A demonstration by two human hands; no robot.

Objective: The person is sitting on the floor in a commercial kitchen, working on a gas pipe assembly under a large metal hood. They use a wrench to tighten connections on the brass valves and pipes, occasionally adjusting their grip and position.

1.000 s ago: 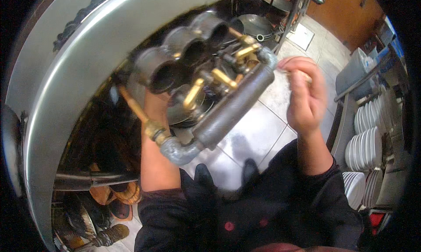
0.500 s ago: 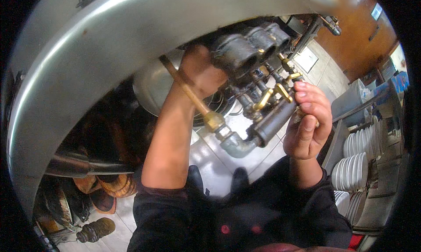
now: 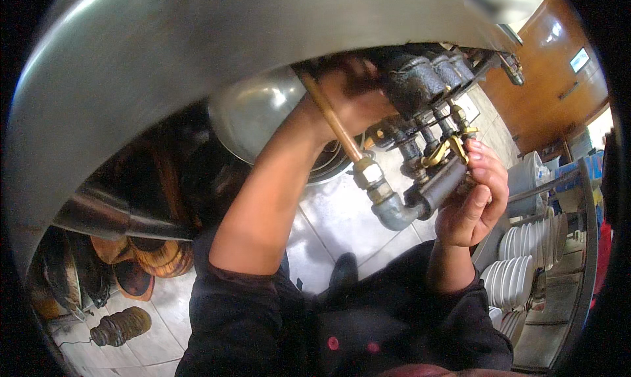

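Note:
Three blackened cast burner cylinders (image 3: 416, 80) sit under the steel rim, joined by fittings and brass valves (image 3: 437, 154) to a dark manifold pipe (image 3: 439, 185). A copper pipe (image 3: 332, 117) runs down to the grey elbow (image 3: 393, 210). My left hand (image 3: 358, 98) reaches behind the copper pipe and beside the cylinders, its fingers shadowed and mostly hidden. My right hand (image 3: 476, 199) is at the manifold’s right end, fingertips by the brass valves, curled on something I cannot make out.
The curved steel counter (image 3: 197, 35) arches over the work. A metal bowl (image 3: 250, 108) lies beneath it; wooden bowls (image 3: 158, 255) and a dark corrugated object (image 3: 120, 326) are lower left. Stacked white plates (image 3: 509, 282) fill a shelf at right, near a wooden door (image 3: 552, 45).
The burner assembly has shifted right and up in view, under the steel rim. My left forearm has reached further up behind it; my right hand has followed the manifold rightward.

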